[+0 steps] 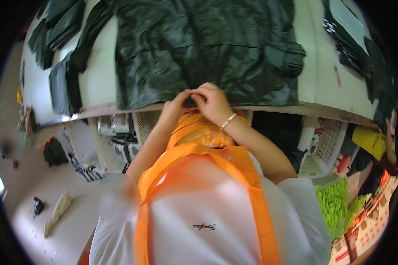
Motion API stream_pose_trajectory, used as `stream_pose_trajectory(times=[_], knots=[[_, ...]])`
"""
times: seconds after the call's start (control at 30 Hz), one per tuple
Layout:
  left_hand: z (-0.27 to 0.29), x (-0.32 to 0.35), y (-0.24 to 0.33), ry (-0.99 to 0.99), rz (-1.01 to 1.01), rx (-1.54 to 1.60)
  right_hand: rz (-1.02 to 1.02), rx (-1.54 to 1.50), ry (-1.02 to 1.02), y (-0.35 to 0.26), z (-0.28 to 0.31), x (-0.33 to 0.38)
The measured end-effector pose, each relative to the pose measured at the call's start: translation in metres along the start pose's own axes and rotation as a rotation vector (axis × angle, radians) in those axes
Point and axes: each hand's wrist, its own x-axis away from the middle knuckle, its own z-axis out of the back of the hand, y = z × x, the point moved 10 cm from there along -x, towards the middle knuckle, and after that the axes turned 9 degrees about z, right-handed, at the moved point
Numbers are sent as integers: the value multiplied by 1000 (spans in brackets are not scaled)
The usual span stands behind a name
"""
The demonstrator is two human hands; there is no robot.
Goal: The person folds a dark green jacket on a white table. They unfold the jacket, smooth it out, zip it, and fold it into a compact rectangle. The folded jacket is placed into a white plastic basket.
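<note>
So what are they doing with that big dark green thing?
A person in an orange apron stands at a white table. Both hands meet at the near edge of a dark green shiny garment spread flat on the table. The left hand and the right hand pinch its hem together, fingertips touching. A bracelet sits on the right wrist. More dark fabric pieces lie further left on the table.

Two hands — left hand (pixel 174 104), right hand (pixel 213 102) — one dark green garment (pixel 199 48), one bracelet (pixel 228 121), one orange apron (pixel 208 145).
</note>
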Motion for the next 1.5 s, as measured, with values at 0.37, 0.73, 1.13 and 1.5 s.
stream_pose_trajectory(times=[0.37,0.73,1.13,1.5], knots=[[-8,-7,-18,308,483,564,-114,-144,299,61,218,-26],[-27,4,-35,137,547,352,-305,1360,290,261,530,77],[-49,7,26,-38,414,552,-200,33,90,3,162,51],[-45,12,70,-217,194,421,-36,57,59,-53,99,23]])
